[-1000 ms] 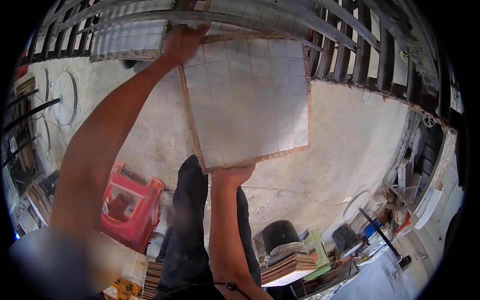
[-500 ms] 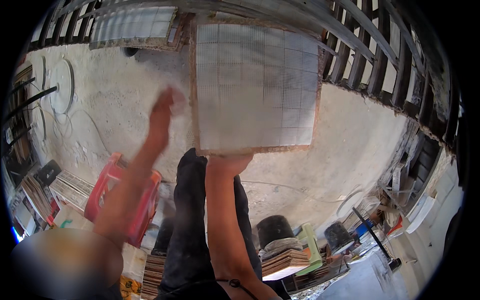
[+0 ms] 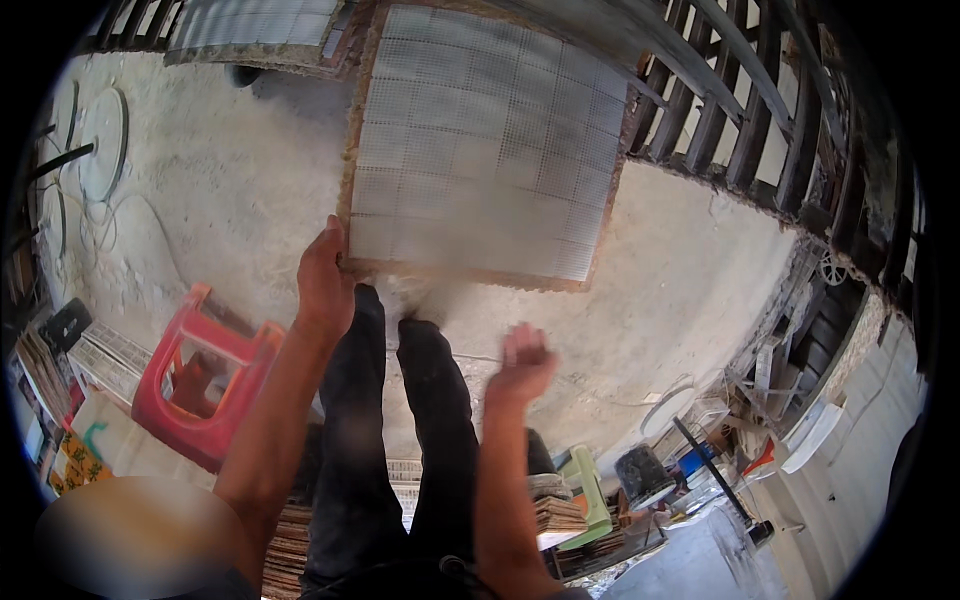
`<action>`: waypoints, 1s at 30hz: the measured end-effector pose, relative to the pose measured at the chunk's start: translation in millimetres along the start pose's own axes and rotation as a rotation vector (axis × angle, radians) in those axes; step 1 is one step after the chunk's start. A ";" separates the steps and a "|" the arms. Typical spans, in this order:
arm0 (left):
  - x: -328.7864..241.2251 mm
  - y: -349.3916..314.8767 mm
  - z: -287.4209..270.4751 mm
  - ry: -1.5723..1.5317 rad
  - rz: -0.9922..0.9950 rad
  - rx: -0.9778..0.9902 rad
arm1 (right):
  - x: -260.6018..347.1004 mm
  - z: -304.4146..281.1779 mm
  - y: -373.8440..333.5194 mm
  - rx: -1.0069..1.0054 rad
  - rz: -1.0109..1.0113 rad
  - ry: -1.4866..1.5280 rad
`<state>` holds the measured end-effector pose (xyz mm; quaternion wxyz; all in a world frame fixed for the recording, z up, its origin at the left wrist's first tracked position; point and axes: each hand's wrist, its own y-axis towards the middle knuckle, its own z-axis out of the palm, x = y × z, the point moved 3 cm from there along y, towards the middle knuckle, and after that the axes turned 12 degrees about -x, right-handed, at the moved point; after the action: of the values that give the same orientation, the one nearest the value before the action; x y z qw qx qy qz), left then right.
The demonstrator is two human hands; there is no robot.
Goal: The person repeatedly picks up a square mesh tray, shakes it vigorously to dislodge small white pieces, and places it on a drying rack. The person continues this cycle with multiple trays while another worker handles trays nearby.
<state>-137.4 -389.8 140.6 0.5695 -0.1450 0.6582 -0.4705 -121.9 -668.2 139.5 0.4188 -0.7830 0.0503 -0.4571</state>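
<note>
A large square panel point(image 3: 480, 150) with a white, finely gridded face and a rough brown rim tilts in front of me. At its lower left edge my left hand point(image 3: 325, 280) is closed on the rim, thumb pointing up; its other fingers are mostly hidden. My right hand point(image 3: 522, 365) hangs in the air below the panel's lower right part, apart from it. Its fingers look extended and hold nothing, though motion blurs them slightly.
Dark wooden slats point(image 3: 740, 110) run along the back right. Another gridded panel point(image 3: 250, 30) lies at the far left. To my left stands a red plastic stool point(image 3: 165, 385). Stacked brown boards point(image 3: 560, 515), a green plastic piece point(image 3: 590, 500) and a black bucket point(image 3: 643, 472) are near right.
My left hand has moved from the air onto the panel's left edge. My right hand has let go of the lower edge and moved right. The panel has turned slightly and shifted up-left in view.
</note>
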 end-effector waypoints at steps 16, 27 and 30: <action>-5.8 16.8 11.8 -0.237 0.008 -0.508 | 79.2 126.7 25.8 0.327 -0.160 -0.134; -25.7 20.6 38.8 -0.237 0.094 -0.376 | 79.9 123.4 24.1 0.330 -0.194 -0.035; -23.5 41.0 41.9 -0.252 0.034 -0.325 | 76.1 134.9 28.5 0.369 -0.222 0.008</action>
<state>-78.9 -370.6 126.6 0.6242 -0.2816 0.6515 -0.3264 33.0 -639.4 139.6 0.5021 -0.6918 -0.1190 -0.5051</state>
